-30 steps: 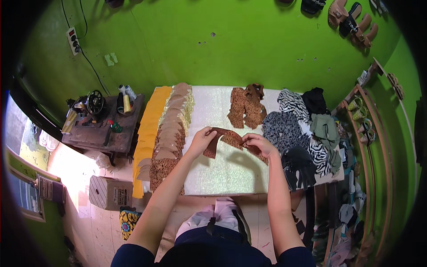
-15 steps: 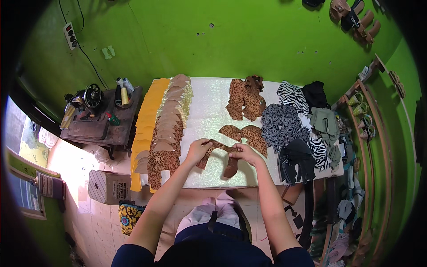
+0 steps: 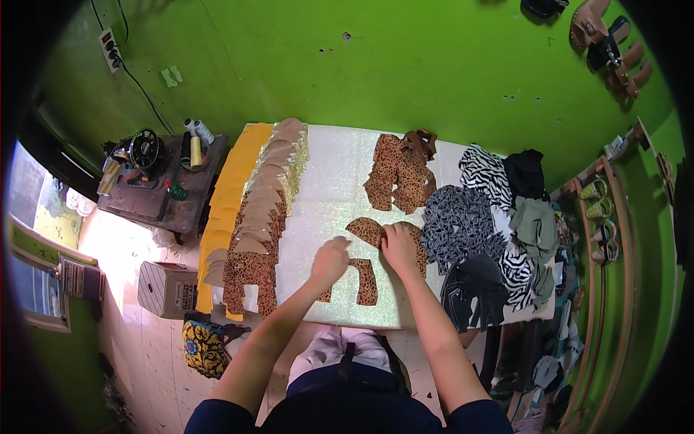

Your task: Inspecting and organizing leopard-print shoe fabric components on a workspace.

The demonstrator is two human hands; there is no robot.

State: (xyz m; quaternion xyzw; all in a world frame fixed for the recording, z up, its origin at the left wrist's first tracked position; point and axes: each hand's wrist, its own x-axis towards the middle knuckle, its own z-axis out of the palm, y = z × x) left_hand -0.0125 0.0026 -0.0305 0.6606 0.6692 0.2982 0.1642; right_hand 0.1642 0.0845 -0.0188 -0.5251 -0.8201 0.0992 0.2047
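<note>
An arch-shaped leopard-print piece (image 3: 367,283) lies flat near the table's front edge, its left leg partly hidden by my left hand (image 3: 332,262). That hand hovers at the arch's upper left; its fingers are smeared by motion. Just beyond, my right hand (image 3: 400,249) is closed with its fingertips down on the leopard-print half-round pieces. One half-round piece (image 3: 365,231) shows to the left of those fingers; another leopard-print piece (image 3: 418,249) is partly covered by the hand. Farther back sits a pile of leopard-print pieces (image 3: 396,173).
Overlapping rows of yellow pieces (image 3: 230,195) and tan and leopard-print pieces (image 3: 253,242) line the table's left side. Grey patterned pieces (image 3: 463,224), black pieces (image 3: 473,289) and zebra-print cloth (image 3: 483,172) crowd the right. A sewing machine (image 3: 147,150) stands left; a shoe rack (image 3: 614,289) stands right.
The arch-shaped piece, held up between both hands before, now lies on the table. My right hand has moved forward onto the half-round pieces; the left has released the arch. The view has shifted slightly.
</note>
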